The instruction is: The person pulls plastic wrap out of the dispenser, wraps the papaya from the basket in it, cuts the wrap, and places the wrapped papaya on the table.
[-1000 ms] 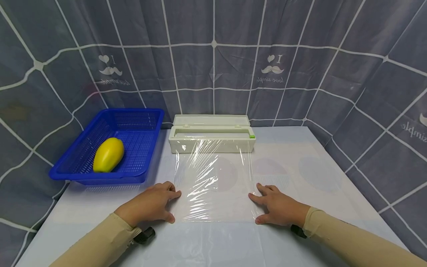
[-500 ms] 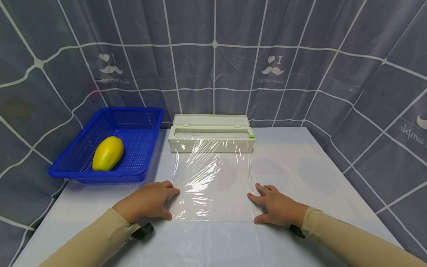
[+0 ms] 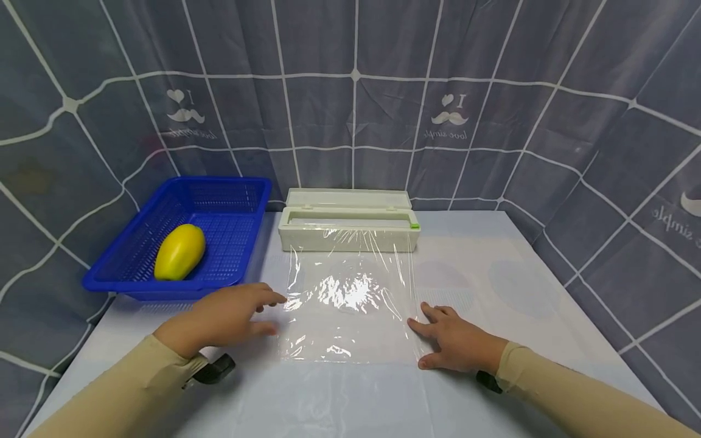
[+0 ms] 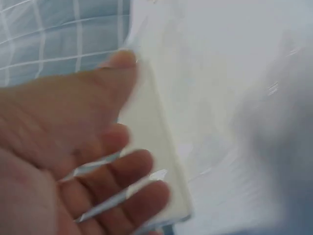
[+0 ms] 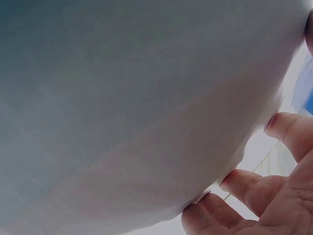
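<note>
A sheet of clear cling film [image 3: 350, 322] stretches from the pale cling film dispenser [image 3: 350, 239] toward me and lies over the table. The dispenser's lid [image 3: 347, 198] is raised at the back. My left hand [image 3: 224, 319] hovers left of the film's edge with fingers apart and nothing in them; in the left wrist view the same hand [image 4: 93, 161] shows loosely bent fingers. My right hand [image 3: 457, 337] rests at the film's right edge, fingers spread and fingertips down. In the right wrist view its fingertips [image 5: 234, 181] touch the white surface.
A blue plastic basket [image 3: 232, 286] stands at the left back with a yellow, mango-like fruit [image 3: 179, 252] in it. The white table [image 3: 378, 407] is bordered behind and at the sides by a grey checked curtain [image 3: 317, 109].
My left hand has let go of the film's left edge, moving left and lifting. The film's reflections have shifted. My right hand stays in place.
</note>
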A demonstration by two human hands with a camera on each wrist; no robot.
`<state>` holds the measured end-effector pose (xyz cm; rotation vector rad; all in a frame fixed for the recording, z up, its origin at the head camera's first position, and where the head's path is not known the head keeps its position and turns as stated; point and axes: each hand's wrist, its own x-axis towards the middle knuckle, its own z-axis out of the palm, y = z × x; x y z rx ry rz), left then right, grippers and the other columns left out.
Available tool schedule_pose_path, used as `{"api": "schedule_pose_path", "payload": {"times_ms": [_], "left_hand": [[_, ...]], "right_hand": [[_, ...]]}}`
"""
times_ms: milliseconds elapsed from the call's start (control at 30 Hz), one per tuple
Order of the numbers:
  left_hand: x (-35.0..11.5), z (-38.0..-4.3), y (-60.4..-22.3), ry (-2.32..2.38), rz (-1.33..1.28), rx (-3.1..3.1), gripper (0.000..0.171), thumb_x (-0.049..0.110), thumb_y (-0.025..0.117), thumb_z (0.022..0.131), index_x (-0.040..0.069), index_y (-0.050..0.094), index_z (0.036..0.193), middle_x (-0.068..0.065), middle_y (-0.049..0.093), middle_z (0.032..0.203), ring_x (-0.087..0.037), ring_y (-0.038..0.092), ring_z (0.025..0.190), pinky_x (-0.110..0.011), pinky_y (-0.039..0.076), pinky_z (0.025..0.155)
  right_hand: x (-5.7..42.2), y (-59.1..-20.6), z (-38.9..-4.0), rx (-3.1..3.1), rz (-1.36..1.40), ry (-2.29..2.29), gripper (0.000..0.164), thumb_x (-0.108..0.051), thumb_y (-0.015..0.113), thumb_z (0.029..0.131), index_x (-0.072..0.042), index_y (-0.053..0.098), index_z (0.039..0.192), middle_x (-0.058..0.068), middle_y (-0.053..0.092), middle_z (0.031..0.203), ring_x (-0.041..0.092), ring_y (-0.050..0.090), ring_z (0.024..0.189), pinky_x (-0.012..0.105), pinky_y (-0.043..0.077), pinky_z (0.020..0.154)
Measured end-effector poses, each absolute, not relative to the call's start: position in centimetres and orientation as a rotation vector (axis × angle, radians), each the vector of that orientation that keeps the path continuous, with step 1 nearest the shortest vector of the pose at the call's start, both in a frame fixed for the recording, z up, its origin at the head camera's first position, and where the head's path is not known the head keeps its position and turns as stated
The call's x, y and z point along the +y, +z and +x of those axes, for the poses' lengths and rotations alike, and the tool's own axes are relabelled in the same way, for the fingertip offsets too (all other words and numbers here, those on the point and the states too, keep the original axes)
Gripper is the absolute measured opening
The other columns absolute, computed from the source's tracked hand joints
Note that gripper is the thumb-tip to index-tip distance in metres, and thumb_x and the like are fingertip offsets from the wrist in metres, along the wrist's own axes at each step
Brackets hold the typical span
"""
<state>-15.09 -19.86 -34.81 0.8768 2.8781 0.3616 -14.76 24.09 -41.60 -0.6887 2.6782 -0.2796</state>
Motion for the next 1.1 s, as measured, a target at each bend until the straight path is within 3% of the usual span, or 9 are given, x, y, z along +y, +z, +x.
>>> {"api": "schedule_pose_path", "payload": {"times_ms": [133, 300, 400, 500, 800, 1000, 1100], "left_hand": [[-21.1, -15.7, -32.5, 0.418, 0.801, 3.009, 0.045, 0.039, 0.077, 0.096, 0.014, 0.070, 0.133, -0.001, 0.073, 0.119, -0.016, 0.067, 0.099, -0.042, 0.059, 0.086], [-23.0, -16.8, -30.1, 0.483, 0.543, 3.101, 0.060, 0.042, 0.073, 0.099, 0.009, 0.059, 0.147, -0.017, 0.066, 0.133, -0.035, 0.066, 0.115, -0.057, 0.056, 0.096], [-24.7, -17.9, -29.2, 0.475, 0.337, 3.116, 0.078, 0.053, 0.068, 0.100, 0.007, 0.044, 0.159, -0.028, 0.049, 0.151, -0.051, 0.051, 0.136, -0.071, 0.044, 0.107], [-26.7, -19.1, -28.9, 0.452, 0.151, 3.099, 0.097, 0.067, 0.060, 0.098, 0.005, 0.027, 0.165, -0.037, 0.031, 0.160, -0.061, 0.033, 0.143, -0.078, 0.034, 0.112], [-32.1, -21.5, -30.1, 0.444, -0.051, 2.987, 0.120, 0.078, 0.052, 0.095, -0.008, 0.004, 0.164, -0.052, 0.014, 0.153, -0.069, 0.035, 0.126, -0.080, 0.039, 0.102], [-34.4, -22.5, -31.1, 0.464, -0.043, 2.907, 0.119, 0.065, 0.060, 0.098, -0.020, 0.004, 0.158, -0.058, 0.013, 0.149, -0.071, 0.022, 0.135, -0.081, 0.032, 0.108], [-34.9, -23.0, -31.5, 0.464, -0.026, 2.876, 0.117, 0.060, 0.064, 0.097, -0.022, 0.005, 0.157, -0.058, 0.014, 0.149, -0.072, 0.022, 0.134, -0.081, 0.032, 0.108]], "right_hand": [[24.1, -41.6, -14.7, 2.671, -0.690, -0.287, 0.084, -0.055, 0.080, 0.088, -0.019, 0.051, 0.158, 0.027, 0.032, 0.168, 0.053, 0.035, 0.150, 0.065, 0.044, 0.114], [24.1, -41.6, -14.5, 2.672, -0.692, -0.286, 0.084, -0.056, 0.080, 0.088, -0.019, 0.051, 0.157, 0.027, 0.033, 0.168, 0.053, 0.036, 0.149, 0.065, 0.044, 0.114], [24.1, -41.5, -14.5, 2.680, -0.702, -0.280, 0.083, -0.055, 0.080, 0.088, -0.019, 0.051, 0.157, 0.027, 0.033, 0.167, 0.053, 0.036, 0.149, 0.064, 0.045, 0.114], [24.1, -41.5, -14.5, 2.686, -0.712, -0.282, 0.083, -0.055, 0.080, 0.088, -0.019, 0.051, 0.157, 0.028, 0.034, 0.167, 0.053, 0.037, 0.149, 0.064, 0.045, 0.113], [24.0, -41.6, -14.5, 2.667, -0.688, -0.298, 0.084, -0.056, 0.080, 0.087, -0.020, 0.051, 0.157, 0.026, 0.033, 0.168, 0.052, 0.036, 0.149, 0.064, 0.045, 0.114], [24.0, -41.8, -14.5, 2.673, -0.707, -0.273, 0.083, -0.055, 0.080, 0.088, -0.019, 0.051, 0.157, 0.027, 0.033, 0.168, 0.052, 0.037, 0.149, 0.063, 0.045, 0.114], [24.1, -41.8, -14.5, 2.679, -0.702, -0.270, 0.083, -0.055, 0.080, 0.088, -0.019, 0.051, 0.157, 0.027, 0.033, 0.168, 0.052, 0.037, 0.149, 0.062, 0.045, 0.114]]}}
